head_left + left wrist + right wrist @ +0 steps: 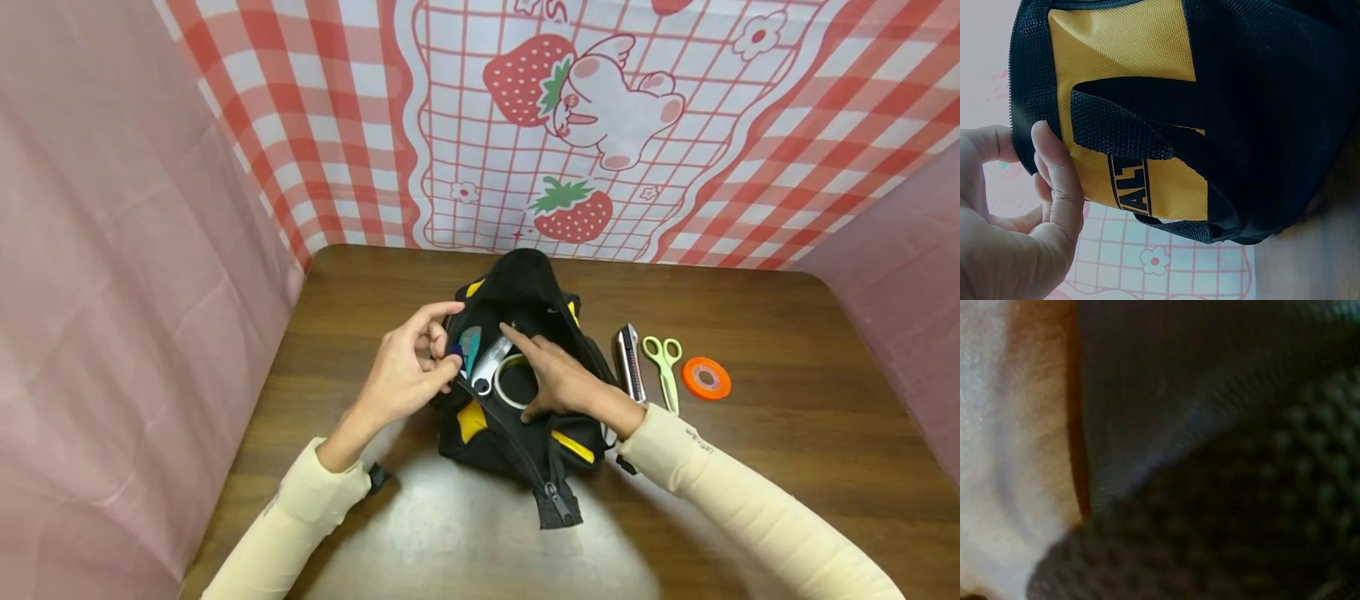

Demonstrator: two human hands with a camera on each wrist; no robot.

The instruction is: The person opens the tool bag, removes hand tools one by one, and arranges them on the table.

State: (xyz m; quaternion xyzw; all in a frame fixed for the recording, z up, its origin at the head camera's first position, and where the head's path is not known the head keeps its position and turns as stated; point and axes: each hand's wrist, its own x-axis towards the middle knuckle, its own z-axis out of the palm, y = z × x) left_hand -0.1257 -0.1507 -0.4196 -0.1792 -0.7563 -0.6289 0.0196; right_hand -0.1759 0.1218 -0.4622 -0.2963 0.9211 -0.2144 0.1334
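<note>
A black and yellow tool bag [480, 442] sits on the table with its zipped mouth gaping. My left hand [408, 362] pinches the bag's left rim; in the left wrist view, the thumb and curled fingers lie on either side of the zipper edge [1029, 94]. My right hand [558, 375] reaches into the mouth with fingers straight and thumb spread, over a pale tape roll [501, 392]. Beside the roll lie a silver tool with a round end [491, 362] and a teal-and-grey item [470, 346]. Dark bag fabric [1241, 519] fills much of the right wrist view, blurred.
To the bag's right lie a box cutter [631, 362], light green scissors [664, 371] and an orange tape roll [707, 378] on the wooden table [795, 433]. A strawberry-print cloth [360, 125] hangs behind, with pink cloth [135, 292] at the sides.
</note>
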